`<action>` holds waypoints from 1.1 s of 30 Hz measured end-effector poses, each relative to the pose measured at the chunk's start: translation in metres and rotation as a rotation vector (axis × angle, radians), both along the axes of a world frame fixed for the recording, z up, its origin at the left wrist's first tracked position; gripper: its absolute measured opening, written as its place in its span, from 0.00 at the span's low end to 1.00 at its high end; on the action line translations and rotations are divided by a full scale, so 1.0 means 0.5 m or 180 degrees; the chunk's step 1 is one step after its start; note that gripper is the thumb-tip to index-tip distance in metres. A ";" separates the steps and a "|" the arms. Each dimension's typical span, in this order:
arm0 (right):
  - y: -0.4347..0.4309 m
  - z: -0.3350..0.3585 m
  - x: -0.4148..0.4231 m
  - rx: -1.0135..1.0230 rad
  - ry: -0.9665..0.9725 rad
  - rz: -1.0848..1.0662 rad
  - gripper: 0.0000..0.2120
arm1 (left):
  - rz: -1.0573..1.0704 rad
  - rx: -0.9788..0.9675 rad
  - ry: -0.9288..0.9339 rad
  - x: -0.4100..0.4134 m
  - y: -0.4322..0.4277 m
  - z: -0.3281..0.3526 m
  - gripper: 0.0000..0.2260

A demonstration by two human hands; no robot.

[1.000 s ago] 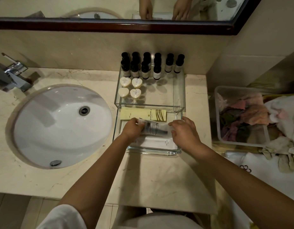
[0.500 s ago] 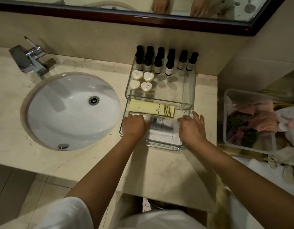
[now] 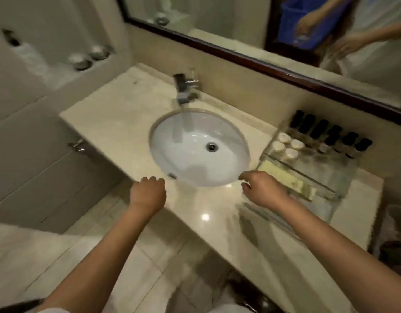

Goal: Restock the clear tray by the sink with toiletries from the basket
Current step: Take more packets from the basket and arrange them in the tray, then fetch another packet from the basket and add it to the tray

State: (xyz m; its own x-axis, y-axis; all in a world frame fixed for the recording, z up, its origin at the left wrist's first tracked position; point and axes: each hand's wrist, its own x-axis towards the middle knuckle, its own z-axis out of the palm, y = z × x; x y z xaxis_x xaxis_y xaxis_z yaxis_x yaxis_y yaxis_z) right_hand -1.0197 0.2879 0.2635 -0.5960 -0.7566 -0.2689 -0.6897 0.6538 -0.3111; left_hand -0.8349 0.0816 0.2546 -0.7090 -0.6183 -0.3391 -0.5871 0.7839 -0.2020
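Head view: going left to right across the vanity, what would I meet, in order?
left hand → faucet → sink drain → right hand → dark bottles

marble counter point(image 3: 118, 123) | inset sink point(image 3: 195, 141) | faucet point(image 3: 183, 89) | clear tray point(image 3: 319, 185) right of sink

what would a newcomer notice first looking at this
The white oval sink set in the marble counter fills the middle. Just in front of it hover two empty hands, the left hand at the counter's edge and the right hand by the clear tray. A row of dark bottles lines the tray's back.
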 end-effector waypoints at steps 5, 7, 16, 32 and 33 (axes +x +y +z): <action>-0.238 0.032 0.235 0.0093 -0.0035 0.0994 0.15 | 0.1076 0.0063 0.0316 0.324 -0.089 0.056 0.15; -0.328 0.041 0.360 0.0110 -0.0025 0.1448 0.15 | 0.1529 0.0075 0.0319 0.476 -0.114 0.066 0.17; -0.564 0.056 1.016 0.0139 -0.0017 0.3625 0.16 | 0.3968 0.0195 0.0307 1.164 -0.013 0.071 0.14; -0.694 -0.079 1.543 0.0876 0.0332 0.5601 0.14 | 0.5995 0.1047 0.0527 1.496 0.144 -0.077 0.15; -0.713 -0.096 1.570 0.1049 0.0345 0.5688 0.14 | 0.6083 0.1107 0.0569 1.512 0.128 -0.089 0.15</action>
